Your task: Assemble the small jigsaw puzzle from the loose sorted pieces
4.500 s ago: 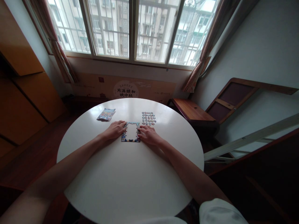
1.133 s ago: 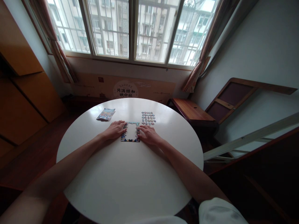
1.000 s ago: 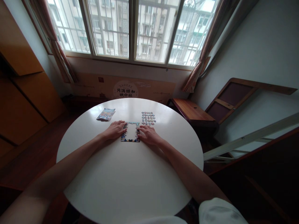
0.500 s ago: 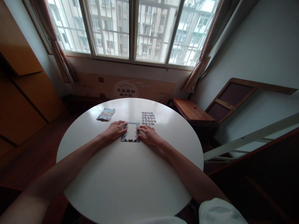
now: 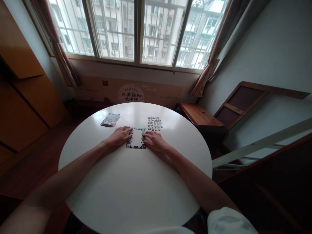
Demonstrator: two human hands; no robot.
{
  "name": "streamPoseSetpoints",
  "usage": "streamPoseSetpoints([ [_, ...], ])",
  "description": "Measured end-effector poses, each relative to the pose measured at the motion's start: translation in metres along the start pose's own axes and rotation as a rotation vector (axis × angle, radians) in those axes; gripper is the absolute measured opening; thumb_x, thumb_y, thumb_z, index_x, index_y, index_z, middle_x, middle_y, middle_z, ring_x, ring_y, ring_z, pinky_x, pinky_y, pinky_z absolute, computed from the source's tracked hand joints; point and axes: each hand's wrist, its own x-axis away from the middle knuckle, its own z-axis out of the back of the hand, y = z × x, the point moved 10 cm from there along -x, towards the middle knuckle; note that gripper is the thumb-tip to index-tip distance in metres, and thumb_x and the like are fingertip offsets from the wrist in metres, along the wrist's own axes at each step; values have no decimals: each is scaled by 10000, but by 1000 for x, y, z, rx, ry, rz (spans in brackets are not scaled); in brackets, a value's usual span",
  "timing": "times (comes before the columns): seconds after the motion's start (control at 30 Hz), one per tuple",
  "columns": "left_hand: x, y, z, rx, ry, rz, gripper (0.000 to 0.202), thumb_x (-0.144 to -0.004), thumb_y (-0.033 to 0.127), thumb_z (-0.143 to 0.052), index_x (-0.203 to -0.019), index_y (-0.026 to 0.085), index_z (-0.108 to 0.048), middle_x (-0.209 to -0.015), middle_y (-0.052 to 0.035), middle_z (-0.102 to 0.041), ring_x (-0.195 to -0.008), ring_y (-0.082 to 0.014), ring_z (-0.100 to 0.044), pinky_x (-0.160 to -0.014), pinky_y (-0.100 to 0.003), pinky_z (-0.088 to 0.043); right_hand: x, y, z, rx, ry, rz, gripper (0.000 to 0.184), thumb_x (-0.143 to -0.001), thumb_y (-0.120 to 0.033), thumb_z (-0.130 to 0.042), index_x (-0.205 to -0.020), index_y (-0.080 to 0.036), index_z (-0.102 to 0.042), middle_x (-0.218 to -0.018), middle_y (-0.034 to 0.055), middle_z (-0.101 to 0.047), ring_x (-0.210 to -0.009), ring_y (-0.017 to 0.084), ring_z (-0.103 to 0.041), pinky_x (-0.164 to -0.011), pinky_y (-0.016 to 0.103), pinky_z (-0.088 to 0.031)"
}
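Note:
A rectangular jigsaw puzzle border (image 5: 136, 147) lies flat on the white round table (image 5: 136, 182), its middle showing bare table. My left hand (image 5: 121, 135) rests at its left side with fingers stretched out, the fingertips touching the edge pieces. From the other side, my right hand (image 5: 155, 140) lies with spread fingers on the right edge of the border. Parts of both side edges are hidden under my fingers. Just beyond my right hand, loose jigsaw pieces (image 5: 155, 123) are laid out in rows, apart from the border.
A crumpled, colourful printed packet (image 5: 110, 119) lies at the table's back left. Behind the table, a long printed cardboard panel (image 5: 156, 91) leans below the window. A wooden bench (image 5: 201, 114) stands to the right, near a leaning wooden frame (image 5: 240, 104).

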Motion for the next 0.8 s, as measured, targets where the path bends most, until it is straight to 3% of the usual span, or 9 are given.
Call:
streamPoseSetpoints([
  [0.8, -1, -3, -2, 22, 8, -7, 544, -916, 511, -314, -1355, 214, -439, -1389, -107, -448, -1275, -264, -410, -1074, -404, -280, 0, 1, -1, 0, -1, -1, 474, -907, -497, -450, -1307, -253, -514, -1391, 92, -445, -1270, 273, -379, -1025, 447, -289],
])
